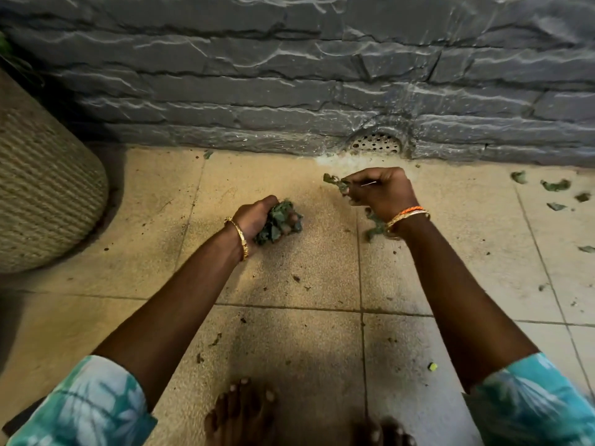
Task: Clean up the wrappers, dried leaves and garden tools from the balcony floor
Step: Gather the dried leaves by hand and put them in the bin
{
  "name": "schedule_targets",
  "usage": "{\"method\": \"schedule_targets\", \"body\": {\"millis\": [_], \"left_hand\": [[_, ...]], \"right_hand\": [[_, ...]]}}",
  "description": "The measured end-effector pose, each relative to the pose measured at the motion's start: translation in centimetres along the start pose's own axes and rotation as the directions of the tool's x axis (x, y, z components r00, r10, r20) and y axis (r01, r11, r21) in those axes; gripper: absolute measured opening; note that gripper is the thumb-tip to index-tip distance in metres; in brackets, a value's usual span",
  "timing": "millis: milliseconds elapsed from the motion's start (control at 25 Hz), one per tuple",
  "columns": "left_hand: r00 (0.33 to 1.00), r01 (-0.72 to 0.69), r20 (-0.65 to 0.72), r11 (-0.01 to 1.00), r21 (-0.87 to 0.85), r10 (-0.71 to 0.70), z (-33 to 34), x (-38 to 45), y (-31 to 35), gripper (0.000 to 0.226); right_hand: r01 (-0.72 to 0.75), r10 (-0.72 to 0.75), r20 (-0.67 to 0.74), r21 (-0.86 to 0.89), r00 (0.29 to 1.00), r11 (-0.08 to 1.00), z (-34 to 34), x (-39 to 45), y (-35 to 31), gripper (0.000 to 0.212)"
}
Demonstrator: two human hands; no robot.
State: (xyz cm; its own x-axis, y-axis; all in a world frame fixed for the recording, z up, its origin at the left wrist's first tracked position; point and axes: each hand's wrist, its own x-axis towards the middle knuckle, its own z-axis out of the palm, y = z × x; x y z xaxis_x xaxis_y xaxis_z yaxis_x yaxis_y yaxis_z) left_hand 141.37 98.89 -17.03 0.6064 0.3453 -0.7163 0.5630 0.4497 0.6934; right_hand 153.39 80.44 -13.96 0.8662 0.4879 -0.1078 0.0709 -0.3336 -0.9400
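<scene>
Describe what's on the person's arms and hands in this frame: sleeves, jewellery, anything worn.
Both forearms are bare. Short sleeves in turquoise with a white leaf print sit at the upper arms. The left hand has one gold bangle at the wrist. The right hand has thin gold bangles plus an orange band. No gloves.

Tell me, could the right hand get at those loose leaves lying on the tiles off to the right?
Probably yes: the scattered leaves lie on bare tile with nothing between them and the right hand. But it already pinches a leaf sprig, so room is short.
</scene>
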Motion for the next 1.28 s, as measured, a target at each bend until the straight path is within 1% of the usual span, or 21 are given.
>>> {"method": "schedule_targets", "body": {"millis": [80, 200, 240, 320, 400, 440, 520, 600, 640, 680, 720, 760, 840, 880, 960, 1000, 1080, 1120, 1200, 1240, 1280], "left_hand": [[0.995, -0.011, 0.098, 0.998, -0.060, 0.017, 0.9, 0.1, 0.8, 0.036], [0.957, -0.014, 0.289, 0.999, -0.032, 0.023, 2.2, -0.3, 1.5, 0.036], [0.941, -0.011, 0.337, 1.000, -0.013, 0.014, 2.8, -0.6, 1.6, 0.034], [0.933, -0.026, 0.361, 0.998, 0.055, 0.004, 3.6, -1.1, 1.3, 0.032], [0.953, -0.074, 0.302, 0.992, 0.105, 0.039, 4.2, -1.1, 0.8, 0.029], [0.965, -0.094, 0.256, 0.990, 0.109, 0.063, 4.1, -1.0, 0.6, 0.027], [0.983, -0.086, 0.167, 0.995, 0.055, 0.076, 3.4, -1.0, 0.5, 0.025], [0.995, -0.043, 0.092, 0.996, -0.074, 0.050, 1.8, -1.2, 1.0, 0.024], [0.998, -0.030, 0.052, 0.991, -0.131, 0.037, 0.8, -1.2, 1.4, 0.025], [1.000, -0.022, 0.017, 0.983, -0.180, 0.026, -0.2, -1.4, 1.8, 0.026], [1.000, -0.020, -0.006, 0.974, -0.225, 0.019, -1.2, -1.5, 2.2, 0.027], [1.000, -0.018, -0.022, 0.963, -0.270, 0.012, -1.8, -1.7, 2.4, 0.028], [0.999, -0.011, -0.042, 0.943, -0.333, -0.003, -2.5, -1.8, 2.7, 0.029], [0.999, -0.003, -0.045, 0.937, -0.349, -0.014, -2.7, -1.7, 2.7, 0.029], [0.999, 0.023, -0.025, 0.939, -0.344, -0.034, -2.9, -1.5, 2.6, 0.028], [0.999, 0.032, -0.010, 0.939, -0.344, -0.037, -3.0, -1.3, 2.5, 0.027], [0.999, 0.039, 0.014, 0.925, -0.378, -0.036, -3.0, -1.0, 2.4, 0.027], [0.999, 0.037, 0.018, 0.915, -0.401, -0.033, -3.0, -0.8, 2.3, 0.028], [0.999, 0.036, 0.023, 0.901, -0.433, -0.029, -2.7, -0.6, 2.1, 0.030], [0.999, 0.048, 0.033, 0.897, -0.440, -0.037, -2.4, -0.5, 1.9, 0.031], [0.997, 0.069, 0.050, 0.898, -0.434, -0.053, -1.9, -0.5, 1.8, 0.030]], "right_hand": [[0.028, -0.023, 0.073, -0.067, 0.997, 0.997, -0.6, -0.6, -0.8, 0.020], [0.156, -0.117, 0.131, -0.337, 0.984, 0.928, 0.3, -1.4, -0.9, 0.017], [0.180, -0.143, 0.126, -0.376, 0.982, 0.909, 1.0, -1.6, -0.8, 0.018], [0.190, -0.179, 0.064, -0.392, 0.982, 0.900, 2.6, -2.3, -0.8, 0.020], [0.186, -0.194, 0.022, -0.406, 0.981, 0.895, 3.8, -3.0, -1.1, 0.028], [0.195, -0.190, 0.054, -0.390, 0.980, 0.900, 4.1, -3.2, -1.2, 0.035], [0.194, -0.157, 0.143, -0.298, 0.977, 0.935, 4.1, -3.0, -1.4, 0.047], [0.139, -0.118, 0.120, -0.182, 0.986, 0.974, 3.5, -1.8, -1.0, 0.043], [0.112, -0.097, 0.095, -0.166, 0.991, 0.980, 3.3, -1.1, -0.6, 0.038], [0.098, -0.079, 0.102, -0.197, 0.992, 0.975, 3.3, -0.5, -0.2, 0.035], [0.101, -0.060, 0.157, -0.263, 0.986, 0.960, 3.6, -0.2, 0.3, 0.035], [0.125, -0.039, 0.250, -0.340, 0.968, 0.932, 4.2, 0.0, 0.7, 0.041], [0.253, -0.024, 0.441, -0.468, 0.897, 0.847, 6.1, 0.0, 1.5, 0.059], [0.334, -0.034, 0.507, -0.516, 0.861, 0.789, 7.2, -0.2, 1.9, 0.063], [0.477, -0.101, 0.559, -0.583, 0.823, 0.658, 9.0, -0.9, 3.0, 0.061], [0.506, -0.150, 0.544, -0.595, 0.825, 0.625, 9.4, -1.5, 3.4, 0.059], [0.538, -0.299, 0.462, -0.574, 0.835, 0.617, 9.5, -2.6, 4.5, 0.053], [0.560, -0.385, 0.407, -0.562, 0.828, 0.610, 9.4, -3.1, 4.9, 0.046], [0.582, -0.506, 0.310, -0.581, 0.805, 0.569, 9.0, -3.7, 5.3, 0.032], [0.557, -0.503, 0.271, -0.577, 0.821, 0.597, 8.6, -3.7, 5.2, 0.028], [0.500, -0.459, 0.222, -0.542, 0.861, 0.676, 8.2, -3.7, 4.9, 0.026]]}}
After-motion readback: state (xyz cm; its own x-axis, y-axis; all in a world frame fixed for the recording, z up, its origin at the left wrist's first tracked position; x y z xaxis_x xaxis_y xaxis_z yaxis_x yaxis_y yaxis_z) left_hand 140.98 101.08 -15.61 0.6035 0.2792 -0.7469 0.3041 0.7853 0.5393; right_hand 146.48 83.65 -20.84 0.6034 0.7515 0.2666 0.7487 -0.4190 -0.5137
